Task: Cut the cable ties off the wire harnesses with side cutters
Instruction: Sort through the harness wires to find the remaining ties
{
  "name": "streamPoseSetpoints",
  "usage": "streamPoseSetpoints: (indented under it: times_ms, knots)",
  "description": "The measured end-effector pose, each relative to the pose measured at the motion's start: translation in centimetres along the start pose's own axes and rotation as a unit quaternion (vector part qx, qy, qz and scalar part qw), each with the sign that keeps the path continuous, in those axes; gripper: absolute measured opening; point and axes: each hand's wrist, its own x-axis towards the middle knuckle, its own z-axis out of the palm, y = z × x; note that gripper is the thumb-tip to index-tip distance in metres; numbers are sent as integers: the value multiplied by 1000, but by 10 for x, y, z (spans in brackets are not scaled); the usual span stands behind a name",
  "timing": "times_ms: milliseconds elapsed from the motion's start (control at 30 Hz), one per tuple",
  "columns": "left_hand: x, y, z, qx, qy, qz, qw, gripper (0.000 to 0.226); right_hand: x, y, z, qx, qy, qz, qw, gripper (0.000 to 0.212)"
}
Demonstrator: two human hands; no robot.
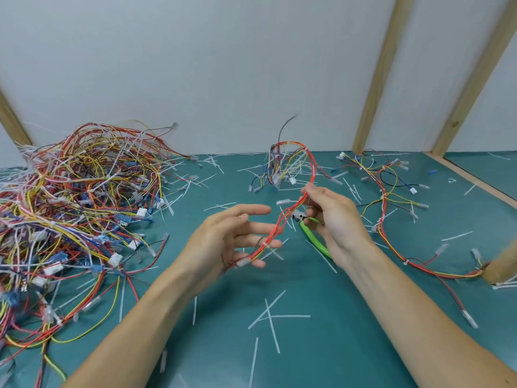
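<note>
mostly red wire harness (282, 219) looped, right hand (333, 219) pinching it with green side cutters (313, 236), left hand (237, 236) spread

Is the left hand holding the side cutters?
No, the green-handled side cutters are in the right hand; the left hand is spread open against the red wire harness.

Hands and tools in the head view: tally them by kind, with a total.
Hands: 2, left hand and right hand
Side cutters: 1, green-handled side cutters in the right hand
Held wire harness: 1, wire harness
Total: 4
</note>
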Motion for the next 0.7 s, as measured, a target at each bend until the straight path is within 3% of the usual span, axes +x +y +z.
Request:
streamPoseSetpoints:
  times_ms: [100, 200, 433, 533, 600, 700]
  knots:
    - [-2, 4, -3, -108, -106, -39, 988, 46, 3, -1, -5, 24, 16, 10, 1000, 16]
    - [-4, 3, -4, -111, -163, -44, 979, 53, 8, 0, -9, 16, 33, 14, 999, 16]
    - [-6, 6, -6, -63, -90, -82, 991, 45, 19, 0, -20, 4, 78, 8, 997, 13]
    - [-8, 8, -11, -78, -120, -74, 987, 39, 22, 1, -23, -1, 86, 8, 996, 15]
    - [-10, 10, -15, -186, -185, -67, 963, 45, 22, 2, -24, -6, 89, 9, 996, 15]
    - [-13, 16, -20, -371, -282, -56, 883, 54, 24, 2, -24, -10, 102, 13, 995, 20]
